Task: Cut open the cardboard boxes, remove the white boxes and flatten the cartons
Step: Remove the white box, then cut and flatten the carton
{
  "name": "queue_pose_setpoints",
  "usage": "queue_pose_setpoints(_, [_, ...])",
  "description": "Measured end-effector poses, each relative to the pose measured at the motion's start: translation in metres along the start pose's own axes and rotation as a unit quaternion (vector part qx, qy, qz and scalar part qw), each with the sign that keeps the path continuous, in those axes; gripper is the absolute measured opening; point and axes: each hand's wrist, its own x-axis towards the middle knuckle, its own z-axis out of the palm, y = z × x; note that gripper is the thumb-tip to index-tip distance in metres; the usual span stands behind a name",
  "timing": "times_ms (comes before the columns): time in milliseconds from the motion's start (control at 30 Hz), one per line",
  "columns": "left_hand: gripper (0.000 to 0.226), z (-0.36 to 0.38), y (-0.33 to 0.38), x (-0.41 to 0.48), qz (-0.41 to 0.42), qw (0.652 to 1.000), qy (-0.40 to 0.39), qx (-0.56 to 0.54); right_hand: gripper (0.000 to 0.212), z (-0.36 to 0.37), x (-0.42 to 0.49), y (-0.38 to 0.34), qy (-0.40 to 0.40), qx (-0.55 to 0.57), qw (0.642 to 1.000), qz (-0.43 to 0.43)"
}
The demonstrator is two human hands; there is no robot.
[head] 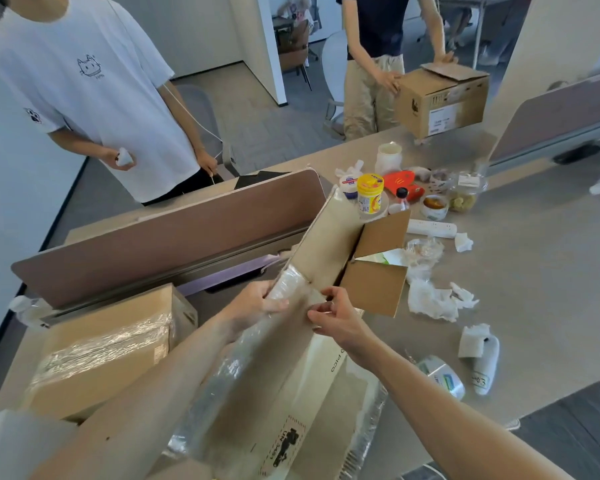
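Up close, "PICO" reads on the white box (323, 374) tucked under the open cardboard carton (326, 244), which lies tilted on the desk (534, 271). A label (284, 445) starting "UN" marks the carton's near panel. The left hand (257, 303) grasps the carton's tape-wrapped edge, fingers curled over it. The right hand (336, 317), just beside, pinches the flap edge. Behind the carton, a red pack (400, 183) shows golden arches.
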Motion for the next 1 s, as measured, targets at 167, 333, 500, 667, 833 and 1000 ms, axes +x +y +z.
queue_pose_setpoints(167, [0.022,-0.011,0.002,0.0,0.05,0.995,0.034,-0.082,0.014,-0.027,-0.011,0.024,0.088,-0.027,0.994,0.065])
queue_pose_setpoints(333, [0.031,-0.013,-0.008,-0.006,0.064,0.983,0.04,-0.167,0.05,-0.057,-0.01,0.014,0.159,0.016,0.987,0.004])
queue_pose_setpoints(500, [0.057,0.002,-0.024,-0.006,0.037,0.963,0.019,-0.265,0.032,-0.049,0.013,-0.03,0.116,-0.054,0.981,-0.145])
queue_pose_setpoints(667, [0.053,0.02,-0.054,-0.003,0.006,0.944,0.071,-0.323,0.063,-0.027,0.049,-0.027,0.037,-0.35,0.912,-0.212])
queue_pose_setpoints(833, [0.036,0.029,-0.089,-0.003,-0.042,0.922,0.13,-0.363,0.064,-0.002,0.063,0.01,-0.044,-0.506,0.854,-0.112])
queue_pose_setpoints(1000, [0.018,0.014,-0.132,-0.01,-0.095,0.919,0.168,-0.343,0.061,0.015,0.062,0.051,-0.106,-0.541,0.828,-0.103])
